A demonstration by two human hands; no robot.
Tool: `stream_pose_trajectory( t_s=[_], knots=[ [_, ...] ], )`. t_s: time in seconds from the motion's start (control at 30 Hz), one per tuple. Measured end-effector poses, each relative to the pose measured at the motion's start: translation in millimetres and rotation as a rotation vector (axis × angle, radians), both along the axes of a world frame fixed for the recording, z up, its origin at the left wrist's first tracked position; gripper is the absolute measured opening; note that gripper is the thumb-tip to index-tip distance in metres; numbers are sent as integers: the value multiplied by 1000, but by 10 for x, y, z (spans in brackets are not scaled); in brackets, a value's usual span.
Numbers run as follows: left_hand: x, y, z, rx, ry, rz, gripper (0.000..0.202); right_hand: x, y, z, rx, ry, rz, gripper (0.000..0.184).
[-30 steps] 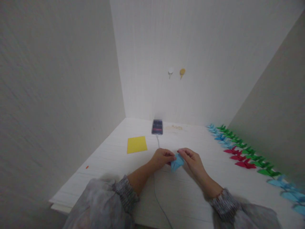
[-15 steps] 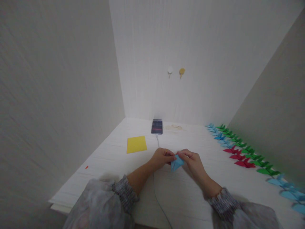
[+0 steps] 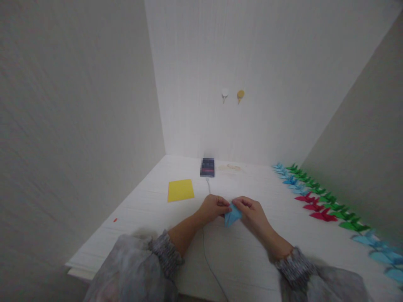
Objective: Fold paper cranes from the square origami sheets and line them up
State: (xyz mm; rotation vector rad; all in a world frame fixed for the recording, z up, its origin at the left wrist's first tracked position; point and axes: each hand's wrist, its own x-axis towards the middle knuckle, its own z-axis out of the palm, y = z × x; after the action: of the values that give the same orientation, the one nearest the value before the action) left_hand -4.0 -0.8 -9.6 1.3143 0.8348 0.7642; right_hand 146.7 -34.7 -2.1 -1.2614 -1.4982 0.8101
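Note:
Between my two hands is a small piece of folded light-blue origami paper (image 3: 233,215), with creases and a point turned toward me. My left hand (image 3: 214,208) pinches its left upper edge between thumb and fingers. From the other side my right hand (image 3: 250,209) grips the upper right part, thumb and fingertips pressed together. The fingertips of both hands nearly meet at the top of the paper and cover part of it. A stack or sheet of yellow square paper (image 3: 181,191) lies to the left beyond my left hand.
Rows of folded paper cranes in green (image 3: 327,198), red (image 3: 323,215) and blue (image 3: 385,256) line the right side. A phone-like device (image 3: 208,167) with a cable (image 3: 208,262) stands at the back wall. Two hooks (image 3: 240,94) hang on that wall. A small red scrap (image 3: 115,219) lies left.
Both hands have shifted very slightly to the left with the blue paper. The fingertips have adjusted a little at its top edge.

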Motion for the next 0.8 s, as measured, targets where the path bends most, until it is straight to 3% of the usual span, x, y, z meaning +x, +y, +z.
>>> stream_pose_trajectory(
  t_s=[0.2,0.67,0.8],
  knots=[
    [-1,-5,6,-30,-9,-15,27,29,36,-85,13,-2,-5,22],
    [-16,10,-16,11,-100,-91,40,2,-10,8,-18,-14,-10,26],
    [-6,14,-13,23,-128,26,33,-33,1,14,44,-54,-11,26]
  ],
)
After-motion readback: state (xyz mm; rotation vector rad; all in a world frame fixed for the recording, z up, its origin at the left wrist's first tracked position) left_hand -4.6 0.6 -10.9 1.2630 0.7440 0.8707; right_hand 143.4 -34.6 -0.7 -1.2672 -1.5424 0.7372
